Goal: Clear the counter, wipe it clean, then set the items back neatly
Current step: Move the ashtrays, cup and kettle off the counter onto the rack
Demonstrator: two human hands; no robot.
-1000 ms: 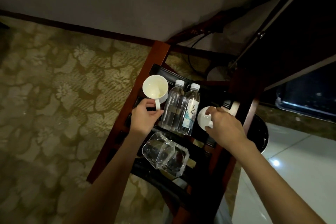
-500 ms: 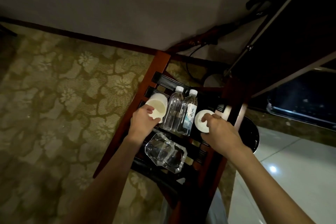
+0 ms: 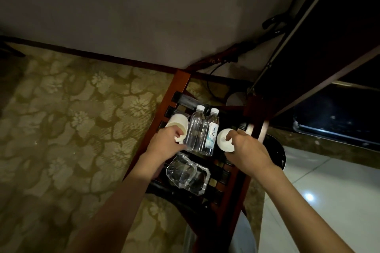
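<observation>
A small red-brown wooden stand (image 3: 181,82) with dark slats holds the items. My left hand (image 3: 164,146) grips a white mug (image 3: 177,122) by its handle at the stand's left side; the mug is tilted on its side. Two clear water bottles (image 3: 202,129) lie side by side in the middle. Right of them, my right hand (image 3: 245,150) pinches the knob of a white lid (image 3: 224,139). Two clear glass ashtrays (image 3: 187,172) sit near the front edge, below my hands.
Patterned carpet (image 3: 72,119) spreads to the left, pale tiled floor (image 3: 320,191) to the right. A dark round bin (image 3: 276,152) stands right of the stand. A black cable (image 3: 211,76) runs behind it, and dark furniture (image 3: 329,47) rises at the back right.
My left hand has tipped the mug from upright onto its side and lowered it toward the slats. The right hand stays on the white lid.
</observation>
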